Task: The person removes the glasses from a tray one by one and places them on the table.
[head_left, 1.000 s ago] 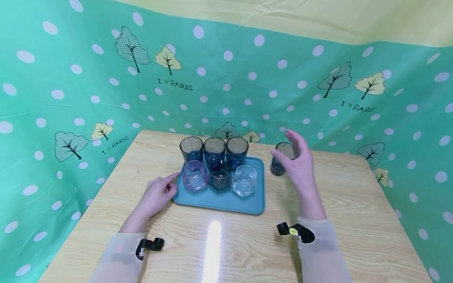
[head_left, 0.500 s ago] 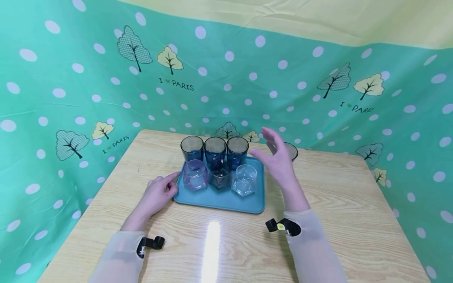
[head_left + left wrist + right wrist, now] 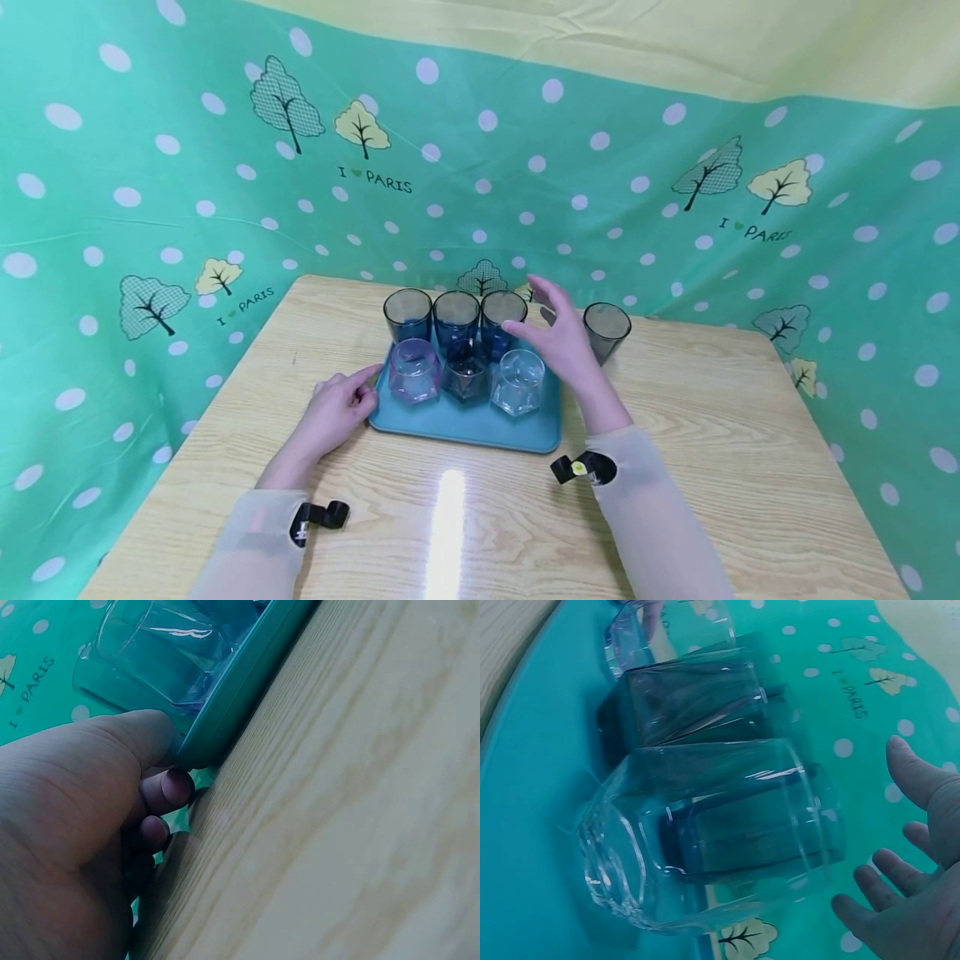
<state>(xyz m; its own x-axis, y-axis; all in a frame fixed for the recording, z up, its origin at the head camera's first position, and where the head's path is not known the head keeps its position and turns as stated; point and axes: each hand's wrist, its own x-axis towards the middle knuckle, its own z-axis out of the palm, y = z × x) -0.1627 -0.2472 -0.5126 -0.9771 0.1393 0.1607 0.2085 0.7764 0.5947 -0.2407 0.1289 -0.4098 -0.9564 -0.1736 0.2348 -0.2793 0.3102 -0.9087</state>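
Note:
A blue tray bears several glasses. At the back stand three tall smoky-blue glasses in a row; in front are a purple-tinted glass, a dark faceted glass and a clear faceted glass. My left hand holds the tray's left front corner, thumb against its rim, other fingers curled below. With thumb and fingers spread apart, my right hand hovers over the tray's right side, at the rightmost tall glass. The right wrist view shows nothing in its grasp.
One more tall dark glass stands on the wooden table right of the tray, partly behind the right forearm. A green dotted cloth hangs behind the table and along its sides.
My right hand has moved left, away from the separate glass on the table, to the tall glass at the tray's back right. My left hand has stayed at the tray.

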